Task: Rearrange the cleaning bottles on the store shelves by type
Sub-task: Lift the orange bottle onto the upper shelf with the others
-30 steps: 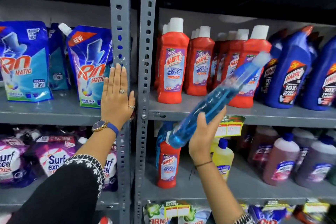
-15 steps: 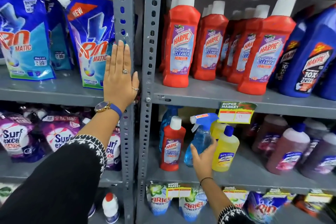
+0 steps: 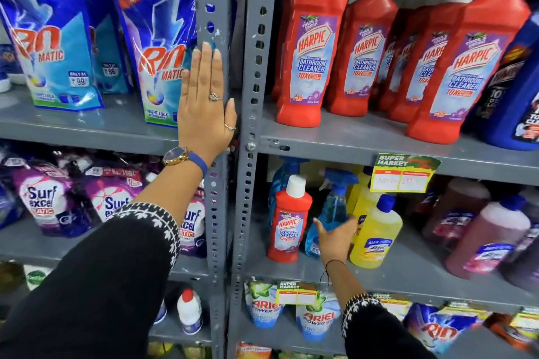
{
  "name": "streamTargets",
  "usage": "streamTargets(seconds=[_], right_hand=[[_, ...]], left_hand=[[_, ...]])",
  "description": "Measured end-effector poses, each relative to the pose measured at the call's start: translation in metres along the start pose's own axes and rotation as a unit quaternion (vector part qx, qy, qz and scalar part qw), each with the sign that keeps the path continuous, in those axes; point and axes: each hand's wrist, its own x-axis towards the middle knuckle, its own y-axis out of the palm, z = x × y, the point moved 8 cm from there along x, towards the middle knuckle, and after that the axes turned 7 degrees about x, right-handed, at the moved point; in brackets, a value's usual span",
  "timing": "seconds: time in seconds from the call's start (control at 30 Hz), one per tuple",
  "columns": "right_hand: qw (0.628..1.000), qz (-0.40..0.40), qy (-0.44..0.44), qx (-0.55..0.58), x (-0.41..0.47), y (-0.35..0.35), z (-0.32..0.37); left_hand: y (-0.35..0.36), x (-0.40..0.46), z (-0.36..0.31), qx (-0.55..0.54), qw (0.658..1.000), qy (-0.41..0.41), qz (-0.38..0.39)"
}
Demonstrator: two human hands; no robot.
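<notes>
A blue spray bottle (image 3: pixel 334 207) stands upright on the middle right shelf (image 3: pixel 408 274), between a small red Harpic bottle (image 3: pixel 288 224) and a yellow bottle (image 3: pixel 374 236). My right hand (image 3: pixel 335 237) wraps around its lower body. A second blue spray bottle (image 3: pixel 281 178) stands behind the red one. My left hand (image 3: pixel 205 105) rests flat, fingers together, against the grey upright post (image 3: pixel 213 9). A row of large red Harpic bottles (image 3: pixel 364 58) fills the upper right shelf.
Dark blue Harpic bottles (image 3: pixel 513 90) stand at the upper right. Pinkish bottles (image 3: pixel 487 239) sit right of the yellow ones. Rin pouches (image 3: pixel 157 46) and Surf Excel pouches (image 3: pixel 43 198) fill the left shelves. Ariel pouches (image 3: pixel 315 318) lie on the shelf below. A price tag (image 3: pixel 404 173) hangs from the shelf edge.
My right hand brought the blue spray bottle down from in front of the upper shelf and stood it upright on the middle shelf. The view moved closer. My left hand stayed on the post.
</notes>
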Motion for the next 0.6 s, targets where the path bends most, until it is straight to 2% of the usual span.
streamTargets(seconds=[0.1, 0.23, 0.3, 0.43, 0.6], right_hand=[[0.999, -0.014, -0.014, -0.030, -0.004, -0.002, 0.001], [0.992, -0.092, -0.083, -0.015, -0.030, -0.006, 0.012], [0.994, -0.045, -0.097, 0.010, -0.051, 0.013, 0.019], [0.997, 0.060, -0.020, 0.040, -0.068, 0.061, 0.013], [0.998, 0.058, 0.029, -0.027, -0.065, 0.082, 0.004]], left_hand=[[0.000, 0.000, 0.000, 0.002, 1.000, -0.002, -0.003], [-0.001, 0.000, -0.001, -0.005, 1.000, 0.000, -0.004], [-0.001, 0.000, -0.001, -0.007, 1.000, 0.002, -0.005], [-0.002, 0.000, 0.000, 0.002, 1.000, -0.002, -0.007], [0.000, 0.000, -0.001, 0.005, 1.000, 0.002, -0.007]])
